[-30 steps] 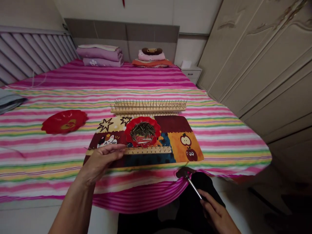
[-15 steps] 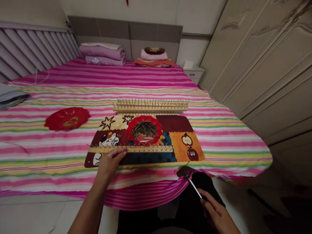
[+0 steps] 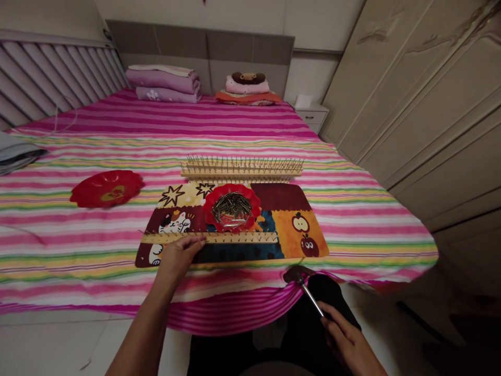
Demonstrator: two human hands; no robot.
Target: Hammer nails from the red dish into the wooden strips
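My left hand (image 3: 182, 254) grips a long wooden strip (image 3: 238, 237) near its middle, fingers closed on it. Nails stand along the strip, which lies across a patterned mat (image 3: 301, 196). Just behind the strip a red scalloped dish (image 3: 209, 209) holds a heap of loose nails (image 3: 231, 207). My right hand (image 3: 340, 329) is wrapped round the handle of a hammer (image 3: 311, 297). The hammer's dark head rests low at the bed's front edge, beside my knee, apart from the strip.
More nail-studded wooden strips (image 3: 240, 171) are stacked behind the mat. A red plate (image 3: 107, 189) lies on the striped bedsheet (image 3: 58, 245) at left. Folded bedding (image 3: 164, 86) sits by the headboard (image 3: 180, 52). A wardrobe (image 3: 415, 104) stands along the right.
The view has tipped very slightly. Both hands, the strip and the hammer stay practically where they were.
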